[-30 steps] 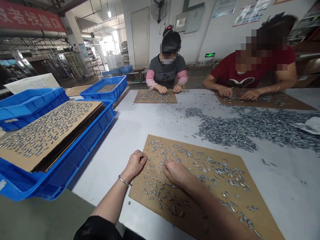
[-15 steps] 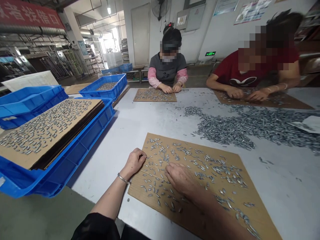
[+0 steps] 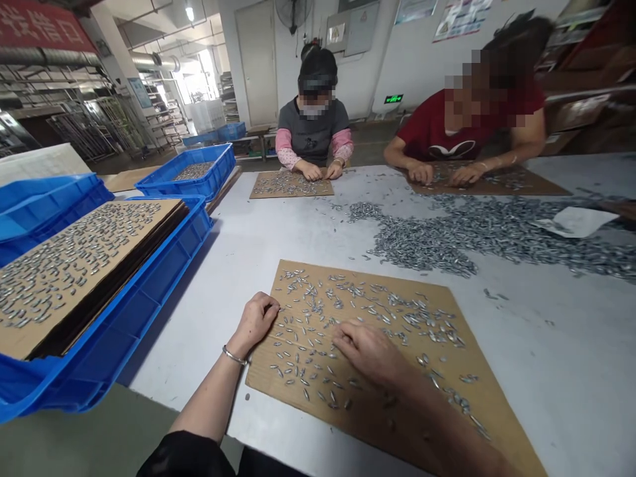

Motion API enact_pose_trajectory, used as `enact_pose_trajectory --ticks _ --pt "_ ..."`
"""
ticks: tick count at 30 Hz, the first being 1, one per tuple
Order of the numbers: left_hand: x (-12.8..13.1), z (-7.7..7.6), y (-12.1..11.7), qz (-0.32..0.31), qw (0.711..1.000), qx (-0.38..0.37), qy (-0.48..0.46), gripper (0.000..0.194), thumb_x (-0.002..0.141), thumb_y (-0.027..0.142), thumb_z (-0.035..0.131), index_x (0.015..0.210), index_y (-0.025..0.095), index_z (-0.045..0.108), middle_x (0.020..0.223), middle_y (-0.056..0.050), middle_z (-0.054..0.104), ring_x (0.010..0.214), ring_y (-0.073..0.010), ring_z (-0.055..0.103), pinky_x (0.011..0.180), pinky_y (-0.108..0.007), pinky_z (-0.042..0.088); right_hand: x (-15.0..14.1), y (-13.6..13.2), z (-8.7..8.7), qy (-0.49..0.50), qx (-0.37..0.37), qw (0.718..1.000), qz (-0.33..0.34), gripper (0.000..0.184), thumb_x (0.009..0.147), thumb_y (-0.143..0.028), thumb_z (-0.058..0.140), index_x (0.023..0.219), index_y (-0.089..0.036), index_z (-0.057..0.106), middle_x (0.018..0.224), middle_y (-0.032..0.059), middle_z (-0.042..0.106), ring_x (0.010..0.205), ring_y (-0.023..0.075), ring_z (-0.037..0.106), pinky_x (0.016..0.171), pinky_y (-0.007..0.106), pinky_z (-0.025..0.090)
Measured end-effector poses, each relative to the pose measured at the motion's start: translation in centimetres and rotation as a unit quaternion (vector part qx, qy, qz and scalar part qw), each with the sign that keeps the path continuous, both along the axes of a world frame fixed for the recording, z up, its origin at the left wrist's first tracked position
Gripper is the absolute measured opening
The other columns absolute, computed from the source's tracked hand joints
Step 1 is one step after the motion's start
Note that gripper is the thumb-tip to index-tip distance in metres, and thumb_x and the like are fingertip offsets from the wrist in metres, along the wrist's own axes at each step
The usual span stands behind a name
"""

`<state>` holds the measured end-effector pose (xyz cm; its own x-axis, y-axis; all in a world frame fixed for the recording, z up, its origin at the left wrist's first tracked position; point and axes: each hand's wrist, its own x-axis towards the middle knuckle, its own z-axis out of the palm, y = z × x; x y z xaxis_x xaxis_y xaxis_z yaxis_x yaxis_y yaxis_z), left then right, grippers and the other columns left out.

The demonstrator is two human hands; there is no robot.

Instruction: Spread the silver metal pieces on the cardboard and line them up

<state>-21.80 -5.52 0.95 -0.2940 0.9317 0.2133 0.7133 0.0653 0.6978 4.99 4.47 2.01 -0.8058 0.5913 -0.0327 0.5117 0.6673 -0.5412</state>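
A brown cardboard sheet [image 3: 427, 417] lies on the table before me, strewn with small, spindle-shaped grey metal pieces [image 3: 311, 341]. At the sheet's left edge rests my left hand [image 3: 257, 317], its fingers curled together and a bangle on the wrist; what the fingers hold, if anything, is hidden. Over the middle of the sheet is my right hand [image 3: 370, 348], thumb and fingers closed close above the pieces. Whatever may be between those fingertips is too small to make out. The pieces lie thickest on the sheet's upper right part.
Beyond the sheet spreads a large heap of metal pieces [image 3: 427, 238], with a white scrap [image 3: 576, 222] on it. To the left, a blue crate [image 3: 163, 285] holds stacked cardboard covered with pieces. Two co-workers sit opposite, hands over their own cardboard sheets [image 3: 293, 192].
My right hand has shifted slightly across the sheet, fingers still closed. My left hand stays at the left edge. The whole view has turned a little to the right.
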Motion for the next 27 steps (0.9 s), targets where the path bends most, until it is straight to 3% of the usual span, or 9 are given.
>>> enact_pose_trajectory --ticks 4,8,14,20,23,27 --pt "0.0 0.2 0.0 0.002 1.000 0.001 0.008 0.017 0.093 0.021 0.054 0.086 0.021 0.070 0.092 -0.006 0.069 0.086 -0.0194 0.066 0.082 -0.033 0.052 1.2 -1.2 -1.1 -0.024 0.074 0.994 0.078 0.030 0.102 -0.023 0.040 0.084 -0.022 0.064 0.090 0.0042 0.069 0.086 0.0194 0.062 0.080 0.032 0.038" --pt "0.0 0.2 0.0 0.006 1.000 0.006 0.019 0.017 0.093 0.022 0.055 0.086 0.022 0.070 0.091 -0.006 0.069 0.086 -0.0195 0.066 0.082 -0.032 0.053 1.3 -2.0 -1.6 -0.047 0.134 0.986 0.085 0.029 0.100 -0.017 0.040 0.085 -0.020 0.064 0.091 0.0068 0.069 0.084 0.0203 0.060 0.080 0.033 0.036" --pt "0.0 0.0 0.2 0.006 1.000 0.006 0.023 0.018 0.095 0.026 0.055 0.086 0.021 0.070 0.093 -0.006 0.069 0.088 -0.0201 0.066 0.086 -0.034 0.053 1.5 -2.6 -0.1 -0.082 0.027 0.996 0.030 0.023 0.093 -0.017 0.046 0.073 -0.020 0.058 0.082 0.0037 0.066 0.074 0.0164 0.057 0.067 0.029 0.031" --pt "0.0 0.3 0.1 0.003 1.000 0.005 0.024 0.019 0.096 0.027 0.054 0.086 0.022 0.070 0.093 -0.005 0.069 0.088 -0.0199 0.066 0.085 -0.033 0.053 1.2 -2.4 0.9 -0.072 -0.057 0.995 -0.033 0.016 0.083 -0.013 0.050 0.073 -0.020 0.060 0.082 0.0025 0.069 0.080 0.0177 0.060 0.072 0.028 0.035" --pt "0.0 0.3 0.1 0.003 1.000 0.007 0.023 0.018 0.095 0.026 0.054 0.086 0.022 0.069 0.092 -0.005 0.069 0.088 -0.0199 0.066 0.084 -0.033 0.053 1.5 -1.7 0.8 -0.053 -0.059 0.997 -0.021 0.017 0.086 -0.017 0.050 0.075 -0.021 0.062 0.084 0.0028 0.069 0.083 0.0186 0.061 0.075 0.029 0.038" --pt "-0.1 0.1 0.2 0.000 1.000 0.008 0.021 0.018 0.095 0.026 0.054 0.085 0.022 0.069 0.091 -0.005 0.069 0.087 -0.0200 0.066 0.083 -0.033 0.053 1.6 -0.5 0.5 -0.025 0.014 1.000 0.000 0.028 0.097 -0.022 0.041 0.082 -0.020 0.065 0.090 0.0055 0.068 0.087 0.0200 0.061 0.080 0.031 0.039"
